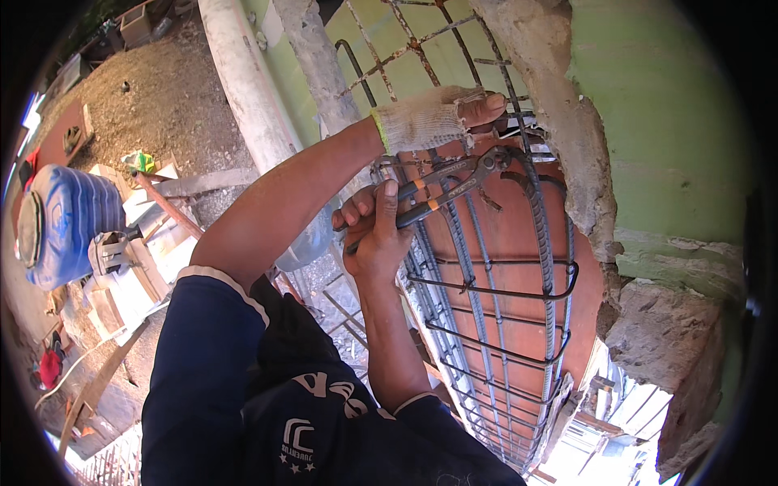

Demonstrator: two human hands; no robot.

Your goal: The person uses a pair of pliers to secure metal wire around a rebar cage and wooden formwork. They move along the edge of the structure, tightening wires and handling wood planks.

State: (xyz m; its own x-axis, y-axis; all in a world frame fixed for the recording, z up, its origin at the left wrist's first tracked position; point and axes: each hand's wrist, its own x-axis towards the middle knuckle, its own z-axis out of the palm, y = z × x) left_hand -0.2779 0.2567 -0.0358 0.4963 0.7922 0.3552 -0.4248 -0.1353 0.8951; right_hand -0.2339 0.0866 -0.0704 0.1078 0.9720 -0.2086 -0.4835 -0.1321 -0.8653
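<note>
My right hand (pixel 377 231) is bare and closed around the dark, orange-marked handles of a pair of pincers (pixel 463 180). The pincers' jaws are up against the rebar cage (pixel 541 235), close to a thin tie wire (pixel 519 132). Just above them is my left hand (pixel 442 117), in a dirty white knit glove that leaves the thumb bare. Its thumb points right and its fingers curl in by the bars; what they grip is hidden. The cage has ribbed long bars and dark cross ties, in front of a reddish-brown panel (pixel 516 332).
Rusty bars (pixel 417 49) rise above my hands. Broken concrete (pixel 559 105) edges a green wall (pixel 656 146) on the right. A pale round post (pixel 247 81) stands to the left. Farther left are a blue barrel (pixel 77 223), wood scraps (pixel 130 283) and bare soil (pixel 182 97).
</note>
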